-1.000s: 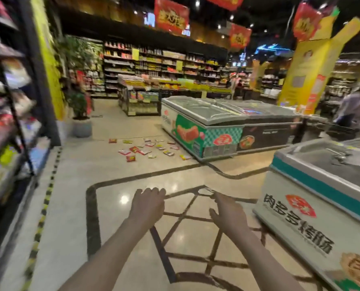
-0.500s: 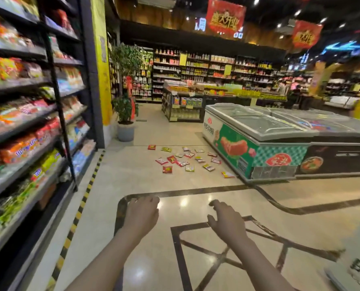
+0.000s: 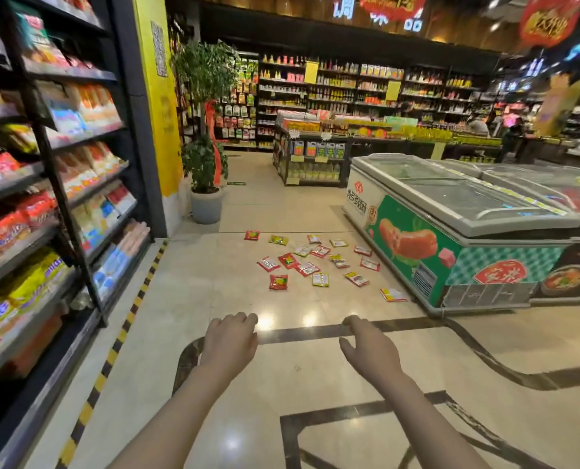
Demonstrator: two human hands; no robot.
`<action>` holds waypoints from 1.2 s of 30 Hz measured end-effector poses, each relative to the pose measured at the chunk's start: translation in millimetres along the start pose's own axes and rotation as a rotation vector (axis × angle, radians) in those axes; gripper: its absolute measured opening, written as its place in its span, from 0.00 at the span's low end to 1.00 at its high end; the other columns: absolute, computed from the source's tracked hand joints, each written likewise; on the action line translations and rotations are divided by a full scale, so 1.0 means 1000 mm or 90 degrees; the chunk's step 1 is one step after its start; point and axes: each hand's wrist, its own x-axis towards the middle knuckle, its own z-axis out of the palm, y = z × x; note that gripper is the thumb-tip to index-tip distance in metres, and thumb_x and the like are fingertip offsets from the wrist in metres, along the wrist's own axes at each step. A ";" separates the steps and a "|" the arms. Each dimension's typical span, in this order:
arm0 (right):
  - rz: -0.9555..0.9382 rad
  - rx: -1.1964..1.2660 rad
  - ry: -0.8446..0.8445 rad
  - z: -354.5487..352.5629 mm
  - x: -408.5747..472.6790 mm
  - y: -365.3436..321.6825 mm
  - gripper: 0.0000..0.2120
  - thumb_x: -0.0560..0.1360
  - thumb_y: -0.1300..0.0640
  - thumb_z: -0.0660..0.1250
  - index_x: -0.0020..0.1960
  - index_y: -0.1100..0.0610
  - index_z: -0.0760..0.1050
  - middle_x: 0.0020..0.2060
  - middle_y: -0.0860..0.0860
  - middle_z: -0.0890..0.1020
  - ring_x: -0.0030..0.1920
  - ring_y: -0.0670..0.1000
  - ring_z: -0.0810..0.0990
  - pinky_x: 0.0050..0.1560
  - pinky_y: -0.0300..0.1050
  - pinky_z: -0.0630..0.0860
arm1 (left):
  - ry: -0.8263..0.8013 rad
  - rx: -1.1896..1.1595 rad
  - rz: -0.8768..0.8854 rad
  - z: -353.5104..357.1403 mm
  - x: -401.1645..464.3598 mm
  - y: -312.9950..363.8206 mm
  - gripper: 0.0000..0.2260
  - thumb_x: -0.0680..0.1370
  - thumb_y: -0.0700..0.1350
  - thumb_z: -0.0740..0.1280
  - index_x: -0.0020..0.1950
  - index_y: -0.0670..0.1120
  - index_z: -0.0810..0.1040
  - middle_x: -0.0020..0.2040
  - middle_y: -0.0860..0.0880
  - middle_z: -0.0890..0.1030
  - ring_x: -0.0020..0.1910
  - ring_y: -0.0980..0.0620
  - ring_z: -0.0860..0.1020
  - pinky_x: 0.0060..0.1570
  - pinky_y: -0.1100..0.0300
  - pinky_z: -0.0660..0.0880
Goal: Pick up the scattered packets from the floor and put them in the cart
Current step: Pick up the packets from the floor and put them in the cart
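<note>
Fingers: on our left hand they curl loosely downward with nothing in them; on our right hand they hang half-bent, thumb apart, likewise holding nothing.
Our arms: both reach forward, side by side, palms down above the floor.
Packets: we see them scattered flat on the floor well ahead of our hands, red, yellow and white ones mixed, some touching or overlapping near the middle of the patch.
Outlying packet: it lies alone at the near right edge of the patch, just beside the freezer's foot.
Freezer: a long chest with glass lids stands to our right of the packets.
Shelves: stocked racks of bagged goods line our left.
Potted plant: it stands beyond the packets, by the yellow pillar.
Cart: we cannot see one.
</note>
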 end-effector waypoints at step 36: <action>0.150 0.095 -0.175 0.233 0.975 -0.025 0.21 0.78 0.51 0.60 0.69 0.52 0.62 0.64 0.51 0.75 0.63 0.53 0.74 0.54 0.45 0.72 | -0.162 0.010 0.055 0.310 0.949 -0.277 0.16 0.79 0.47 0.57 0.66 0.46 0.70 0.60 0.47 0.76 0.59 0.45 0.75 0.53 0.56 0.69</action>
